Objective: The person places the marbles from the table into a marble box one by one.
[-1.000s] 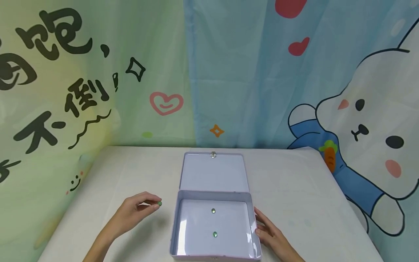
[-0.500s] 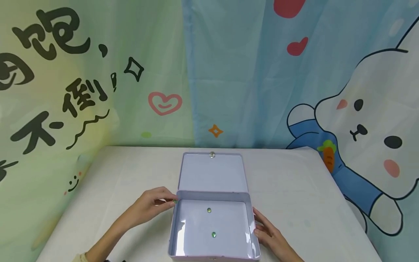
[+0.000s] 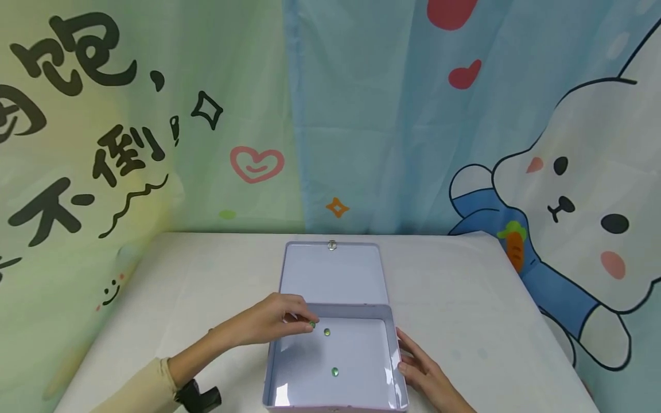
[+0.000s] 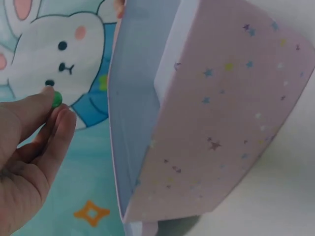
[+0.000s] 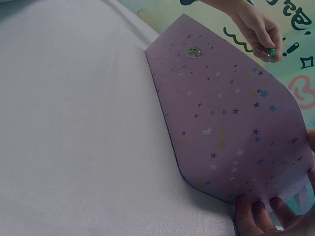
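A shallow metal box (image 3: pixel 268 373), pale inside and pink with small stars outside, stands on the white table with its lid (image 3: pixel 333 272) folded back. My left hand (image 3: pixel 279 321) pinches a small shiny green gem (image 4: pixel 57 99) between thumb and fingertips, above the box's upper left part. Two similar pieces, an upper green gem (image 3: pixel 327 332) and a lower green gem (image 3: pixel 335 371), lie on the box floor. Against the outside of the box's right wall rests my right hand (image 3: pixel 426 370), its fingers (image 5: pixel 261 216) touching that side.
The white-covered table (image 3: pixel 490 321) extends to both sides of the box. Behind it hangs a printed curtain (image 3: pixel 356 115) with a rabbit and lettering. A black band (image 3: pixel 198 397) with a camera sits on my left wrist.
My left hand has moved right with the green gem, from beside the box to above its inside. The right hand stays at the box's right wall. The view has shifted slightly.
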A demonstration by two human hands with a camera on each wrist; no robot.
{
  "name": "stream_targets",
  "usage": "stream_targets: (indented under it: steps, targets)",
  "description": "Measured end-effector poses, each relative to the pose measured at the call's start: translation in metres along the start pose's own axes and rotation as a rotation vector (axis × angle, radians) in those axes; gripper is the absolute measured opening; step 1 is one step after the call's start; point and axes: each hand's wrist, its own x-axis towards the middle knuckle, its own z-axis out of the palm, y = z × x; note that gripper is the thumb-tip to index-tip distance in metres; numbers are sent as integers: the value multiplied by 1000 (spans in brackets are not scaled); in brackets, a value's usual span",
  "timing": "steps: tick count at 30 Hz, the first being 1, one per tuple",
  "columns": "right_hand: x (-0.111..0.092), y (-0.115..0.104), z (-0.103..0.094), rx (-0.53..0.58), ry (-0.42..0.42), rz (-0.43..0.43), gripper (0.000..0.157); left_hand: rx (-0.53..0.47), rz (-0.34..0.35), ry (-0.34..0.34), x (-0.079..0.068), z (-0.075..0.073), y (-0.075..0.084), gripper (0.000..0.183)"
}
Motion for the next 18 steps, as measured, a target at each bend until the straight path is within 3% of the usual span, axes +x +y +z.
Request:
stream_targets:
  steps: [18]
  targets:
    - [1,-3,5,-27,75,51,62,249,97,-279,68,1,19,19]
